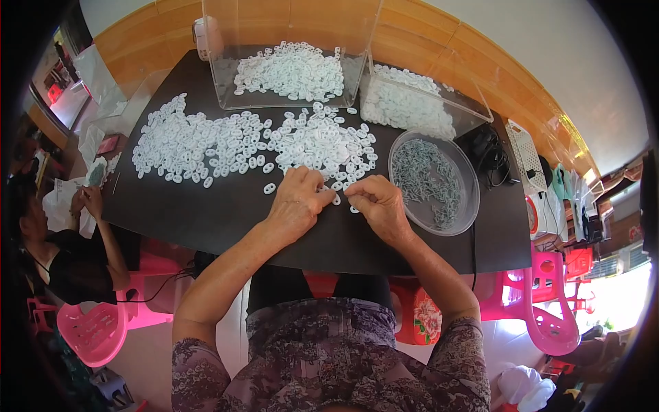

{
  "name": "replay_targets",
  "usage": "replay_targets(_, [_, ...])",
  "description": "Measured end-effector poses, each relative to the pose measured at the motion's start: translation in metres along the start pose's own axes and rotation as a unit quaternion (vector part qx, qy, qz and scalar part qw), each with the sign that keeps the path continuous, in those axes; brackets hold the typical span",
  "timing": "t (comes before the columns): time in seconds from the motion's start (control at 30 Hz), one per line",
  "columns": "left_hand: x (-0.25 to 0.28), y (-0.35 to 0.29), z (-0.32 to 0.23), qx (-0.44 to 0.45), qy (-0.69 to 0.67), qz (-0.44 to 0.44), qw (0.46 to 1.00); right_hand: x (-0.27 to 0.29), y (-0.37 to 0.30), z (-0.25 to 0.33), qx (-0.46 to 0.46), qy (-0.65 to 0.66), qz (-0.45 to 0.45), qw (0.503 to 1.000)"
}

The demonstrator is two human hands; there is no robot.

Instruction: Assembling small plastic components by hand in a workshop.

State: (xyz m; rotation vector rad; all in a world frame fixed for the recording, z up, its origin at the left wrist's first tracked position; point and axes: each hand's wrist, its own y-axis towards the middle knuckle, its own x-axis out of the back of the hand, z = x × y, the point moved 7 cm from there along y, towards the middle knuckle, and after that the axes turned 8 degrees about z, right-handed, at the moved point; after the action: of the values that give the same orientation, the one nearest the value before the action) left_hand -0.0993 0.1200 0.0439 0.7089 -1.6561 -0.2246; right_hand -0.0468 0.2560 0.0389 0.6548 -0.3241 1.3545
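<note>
My left hand [299,203] is closed, thumb and fingertips pinching a small white oval plastic piece [336,200] at the near edge of a pile. Just to its right, my right hand [379,207] is closed in a pinch; what its fingertips hold, if anything, is too small to make out. Another white piece shows just below those fingertips. Ahead of both hands spreads a heap of white oval pieces with two holes [319,143]. Beside my right hand stands a round clear plastic tub [469,206] with many small grey, screw-like pieces [429,180] in it.
A second heap of white pieces [199,144] lies left on the dark table [226,220]. At the back, two clear bins [285,106] [473,113] lie with white pieces inside. A black adapter with cables [491,158] sits at right. Another person [68,254] works at far left, near pink chairs [96,329].
</note>
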Motion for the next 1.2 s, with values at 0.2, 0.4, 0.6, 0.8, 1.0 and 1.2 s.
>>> replay_targets(0.2, [0.003,-0.001,0.001,0.006,-0.012,0.0,1.0,-0.002,0.0,-0.001,-0.003,0.005,0.0,1.0])
replay_targets(0.4, [0.0,-0.007,-0.003,-0.019,0.003,0.023,1.0,-0.005,0.0,-0.002,-0.008,0.01,0.002,1.0])
replay_targets(0.6, [-0.002,-0.004,0.0,-0.006,-0.036,0.03,0.999,-0.007,0.0,-0.003,-0.007,0.016,-0.003,1.0])
replay_targets(0.8, [-0.003,-0.003,-0.001,0.017,-0.02,0.078,0.997,-0.008,0.0,-0.002,0.002,0.014,-0.005,1.0])
replay_targets(1.0, [-0.009,-0.012,0.004,0.042,-0.102,0.095,0.989,-0.01,-0.001,-0.005,-0.009,0.022,-0.006,1.0])
replay_targets(1.2, [-0.002,-0.015,0.012,0.09,-0.136,0.052,0.985,-0.009,0.0,-0.004,-0.013,0.018,-0.002,1.0])
